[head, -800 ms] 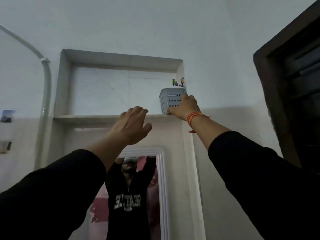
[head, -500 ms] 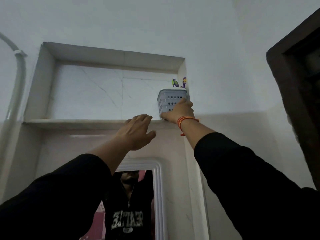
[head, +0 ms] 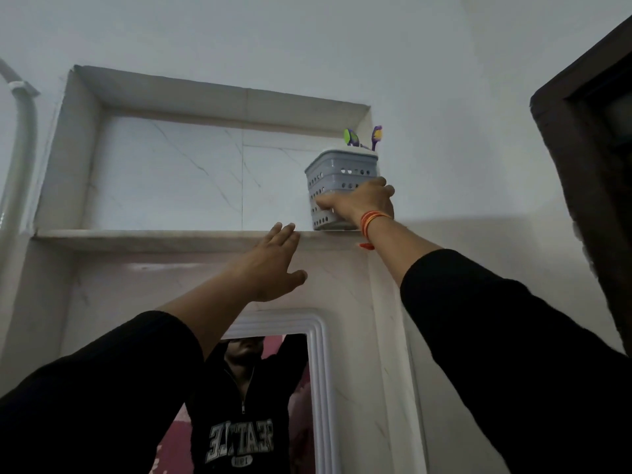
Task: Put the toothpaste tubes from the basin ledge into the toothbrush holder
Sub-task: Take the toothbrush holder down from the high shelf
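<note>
A grey perforated toothbrush holder (head: 337, 169) stands at the right end of a high wall niche, with two toothbrush heads (head: 362, 138) sticking out of its top. My right hand (head: 362, 203) is wrapped around the holder's lower front, an orange thread at the wrist. Below and left of it, my left hand (head: 270, 265) is raised with fingers spread and empty, fingertips at the niche's shelf edge (head: 171, 234). No toothpaste tubes or basin ledge are in view.
The marble-lined niche (head: 164, 172) is set in a white wall. A white-framed mirror (head: 318, 371) below shows a person's reflection. A white pipe (head: 20, 131) runs down the left wall. A dark door frame (head: 581, 165) stands at right.
My right hand has slid from the holder's base up around its front. My left hand has opened its fingers and risen to the shelf edge. The view has tilted slightly.
</note>
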Motion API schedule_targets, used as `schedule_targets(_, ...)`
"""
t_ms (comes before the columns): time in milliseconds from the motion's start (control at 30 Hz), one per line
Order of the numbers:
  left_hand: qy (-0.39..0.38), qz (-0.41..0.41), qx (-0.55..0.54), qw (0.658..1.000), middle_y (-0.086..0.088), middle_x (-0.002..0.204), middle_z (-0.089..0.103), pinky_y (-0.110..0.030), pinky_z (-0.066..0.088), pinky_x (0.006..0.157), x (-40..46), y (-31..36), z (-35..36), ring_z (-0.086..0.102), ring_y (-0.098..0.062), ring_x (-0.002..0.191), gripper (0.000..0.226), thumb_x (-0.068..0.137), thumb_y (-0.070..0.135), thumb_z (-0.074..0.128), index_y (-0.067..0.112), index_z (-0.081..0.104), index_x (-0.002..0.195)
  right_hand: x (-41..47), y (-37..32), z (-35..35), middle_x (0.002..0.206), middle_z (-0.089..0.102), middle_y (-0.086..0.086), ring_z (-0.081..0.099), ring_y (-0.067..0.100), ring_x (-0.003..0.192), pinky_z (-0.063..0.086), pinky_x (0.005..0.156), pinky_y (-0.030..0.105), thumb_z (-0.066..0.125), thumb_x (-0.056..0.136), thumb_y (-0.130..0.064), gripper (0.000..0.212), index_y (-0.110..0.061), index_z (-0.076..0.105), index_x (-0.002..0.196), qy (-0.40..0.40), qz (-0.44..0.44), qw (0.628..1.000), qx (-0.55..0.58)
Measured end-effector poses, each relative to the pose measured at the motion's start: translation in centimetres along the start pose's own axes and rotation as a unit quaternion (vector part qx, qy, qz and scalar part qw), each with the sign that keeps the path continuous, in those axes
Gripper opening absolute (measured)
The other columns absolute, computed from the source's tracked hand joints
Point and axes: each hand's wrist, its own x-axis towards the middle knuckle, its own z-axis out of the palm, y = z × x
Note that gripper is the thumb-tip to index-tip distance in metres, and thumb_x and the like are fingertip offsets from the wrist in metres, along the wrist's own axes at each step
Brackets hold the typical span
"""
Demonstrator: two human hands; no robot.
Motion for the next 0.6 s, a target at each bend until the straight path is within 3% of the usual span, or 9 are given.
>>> schedule_targets(200, 0.000, -0.012, -0.083, 0.996, -0.009, 0.169, 0.020, -0.033, 0.018, 0.124, -2.7, 1.2, -2.2, 0.019, -0.025, 0.157, 0.074, 0.101, 0.039, 0.053, 0.007, 0.022, 0.160, -4.1, -2.5, -4.6, 0.120, 0.038, 0.006, 0.047, 0.022, 0.103, 0.045, 0.081, 0.033, 0.091, 0.058, -0.051, 0.111, -0.008, 0.033, 0.142, -0.033, -0.011, 0.999, 0.030)
schedule_targets(333, 0.011, -0.031, -0.135, 0.990, -0.006, 0.165, 0.034, -0.038, 0.028, 0.121, -6.3, 0.4, -1.9, 0.034, -0.025, 0.151, 0.068, 0.100, 0.042, 0.052, 0.012, 0.033, 0.157, -8.4, -2.2, -6.7, 0.123, 0.038, 0.007, 0.042, 0.019, 0.101, 0.046, 0.084, 0.030, 0.094, 0.056, -0.048, 0.114, -0.008, 0.033, 0.142, -0.048, -0.006, 0.999, 0.020)
schedule_targets(433, 0.006, -0.050, -0.201, 0.978, -0.004, 0.161, 0.040, -0.039, 0.035, 0.117, -10.5, 0.7, -0.4, 0.046, -0.024, 0.142, 0.063, 0.099, 0.041, 0.054, 0.017, 0.038, 0.155, -12.6, -0.5, -7.2, 0.126, 0.044, 0.004, 0.053, 0.020, 0.112, 0.056, 0.092, 0.034, 0.097, 0.042, -0.049, 0.119, -0.011, 0.037, 0.137, -0.063, 0.007, 0.998, 0.025)
schedule_targets(533, -0.007, -0.045, -0.252, 0.967, -0.004, 0.148, 0.053, -0.039, 0.046, 0.107, -15.2, 1.3, 1.8, 0.057, -0.024, 0.129, 0.053, 0.097, 0.035, 0.058, 0.019, 0.048, 0.147, -18.0, 2.3, -6.8, 0.125, 0.055, 0.004, 0.063, 0.024, 0.112, 0.063, 0.086, 0.042, 0.094, 0.019, -0.058, 0.134, -0.014, 0.039, 0.132, -0.073, 0.025, 0.997, 0.025)
schedule_targets(600, -0.015, -0.039, -0.274, 0.961, -0.004, 0.134, 0.062, -0.037, 0.049, 0.100, -18.3, 1.9, 3.7, 0.060, -0.024, 0.121, 0.046, 0.096, 0.029, 0.059, 0.018, 0.055, 0.140, -21.7, 4.6, -6.5, 0.122, 0.058, 0.000, 0.064, 0.021, 0.109, 0.064, 0.084, 0.041, 0.097, 0.023, -0.054, 0.128, -0.014, 0.038, 0.129, -0.091, 0.034, 0.995, 0.029)
